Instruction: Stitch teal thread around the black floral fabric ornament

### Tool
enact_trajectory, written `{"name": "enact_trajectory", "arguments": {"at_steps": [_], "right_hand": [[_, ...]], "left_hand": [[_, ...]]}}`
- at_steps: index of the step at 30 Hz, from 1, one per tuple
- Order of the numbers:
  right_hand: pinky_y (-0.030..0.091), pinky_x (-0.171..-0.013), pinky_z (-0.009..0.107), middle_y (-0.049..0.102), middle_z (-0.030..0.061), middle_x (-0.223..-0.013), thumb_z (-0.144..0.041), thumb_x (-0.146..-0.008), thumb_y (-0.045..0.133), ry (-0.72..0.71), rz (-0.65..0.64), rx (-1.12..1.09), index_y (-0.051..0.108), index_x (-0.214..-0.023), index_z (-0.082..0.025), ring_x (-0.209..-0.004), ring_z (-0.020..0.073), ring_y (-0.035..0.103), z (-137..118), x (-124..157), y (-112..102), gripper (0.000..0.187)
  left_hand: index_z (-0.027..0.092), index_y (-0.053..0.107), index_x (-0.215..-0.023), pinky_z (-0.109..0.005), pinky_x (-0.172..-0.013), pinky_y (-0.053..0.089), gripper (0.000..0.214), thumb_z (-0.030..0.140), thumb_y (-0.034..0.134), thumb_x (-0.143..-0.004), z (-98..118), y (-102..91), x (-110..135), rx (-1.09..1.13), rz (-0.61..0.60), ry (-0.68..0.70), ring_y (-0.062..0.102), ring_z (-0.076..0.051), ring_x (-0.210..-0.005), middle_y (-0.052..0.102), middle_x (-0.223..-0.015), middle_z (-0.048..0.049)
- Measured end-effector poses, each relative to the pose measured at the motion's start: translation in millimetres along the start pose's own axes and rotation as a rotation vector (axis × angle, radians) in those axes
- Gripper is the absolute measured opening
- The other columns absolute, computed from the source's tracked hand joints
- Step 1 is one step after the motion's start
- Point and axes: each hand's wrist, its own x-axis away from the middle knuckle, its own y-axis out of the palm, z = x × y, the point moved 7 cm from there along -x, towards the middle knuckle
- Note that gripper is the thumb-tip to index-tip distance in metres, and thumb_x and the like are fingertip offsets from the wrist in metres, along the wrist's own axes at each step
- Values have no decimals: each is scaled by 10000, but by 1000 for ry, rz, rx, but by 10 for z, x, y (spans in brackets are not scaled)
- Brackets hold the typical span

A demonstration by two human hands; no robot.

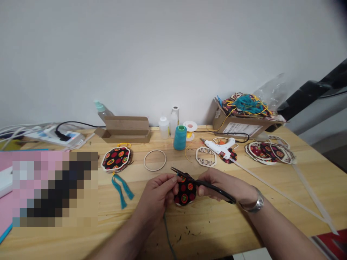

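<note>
My right hand (213, 182) is closed on black-handled scissors (217, 188), whose dark blades point left above a patterned fabric piece (187, 193). Black cloth with red and orange flower motifs covers this piece, and a pale edge shows along its bottom. My left hand (162, 191) pinches at the piece's upper left, close to the blades, where a bit of teal shows at the fingertips. Below that hand a teal thread (168, 234) trails to the front. Whether the blades touch the thread I cannot tell.
A finished-looking ornament (116, 159) with a teal tassel (121, 189) lies left, near a wooden ring (154, 160). Behind stand a teal thread cone (180, 138) and bottles (163, 128). A glue gun (221, 148), a lattice frame (206, 157) and a filled cardboard box (230, 124) are right.
</note>
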Motion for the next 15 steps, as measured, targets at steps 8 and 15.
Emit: {"name": "enact_trajectory", "arguments": {"at_steps": [8,15], "right_hand": [[167,-389,187,270,-54,-532,-560,-783,440,-10,8,-1,453,-602,-139,-461,48,203,-29,1,-4,459],[174,-400,182,285,-52,-539,-546,-776,462,1,7,-51,526,-647,-128,-471,52,213,-44,6,-5,442]], "left_hand": [[118,639,-725,-172,-405,209,137,247,597,-746,5,-5,-4,-12,-12,18,361,-32,-419,487,-520,30],[125,640,-703,-168,-402,224,140,258,608,-734,3,-6,-5,-1,-4,13,380,-35,-426,489,-522,30]]}}
